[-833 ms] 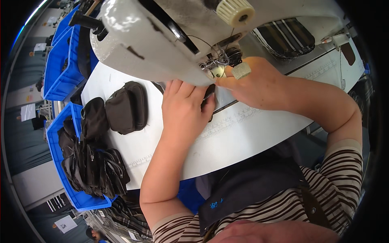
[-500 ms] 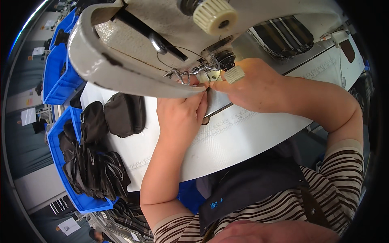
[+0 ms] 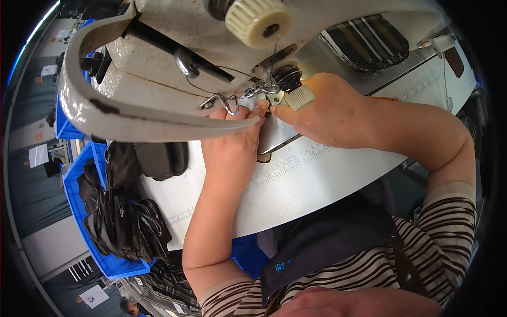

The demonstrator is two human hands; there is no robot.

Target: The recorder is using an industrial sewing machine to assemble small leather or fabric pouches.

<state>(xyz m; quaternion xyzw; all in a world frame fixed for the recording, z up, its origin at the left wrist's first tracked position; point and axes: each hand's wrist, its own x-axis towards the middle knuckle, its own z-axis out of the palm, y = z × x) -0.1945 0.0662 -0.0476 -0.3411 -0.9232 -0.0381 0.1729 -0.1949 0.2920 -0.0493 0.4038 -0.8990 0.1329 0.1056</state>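
Observation:
A cream-coloured sewing machine [image 3: 158,63] looms over my hands, its curved guard [image 3: 174,124] crossing in front of my left fingers. My left hand [image 3: 232,145] lies on the machine bed, thumb and fingers drawn together beside the needle area. From the other side my right hand [image 3: 330,111] comes in closed, its thumb tip close to the left fingertips and its other fingers behind a small ribbed knob [image 3: 301,98]. Whatever the fingertips hold is hidden by machine parts. A small brown-edged piece [image 3: 264,157] shows beside my left wrist. Thread runs through metal guides [image 3: 227,103].
Two black padded pieces [image 3: 161,158] lie left of my left forearm. A blue bin [image 3: 79,195] beyond them holds many black pieces [image 3: 124,224]. Striped fabric pieces [image 3: 367,45] are stacked behind the machine at right. Ruler markings [image 3: 285,167] run along the white table.
The machine head sits further left and slightly lower in the picture, covering more of the black padded pieces. My left thumb has shifted up toward the needle area. My right hand has barely moved.

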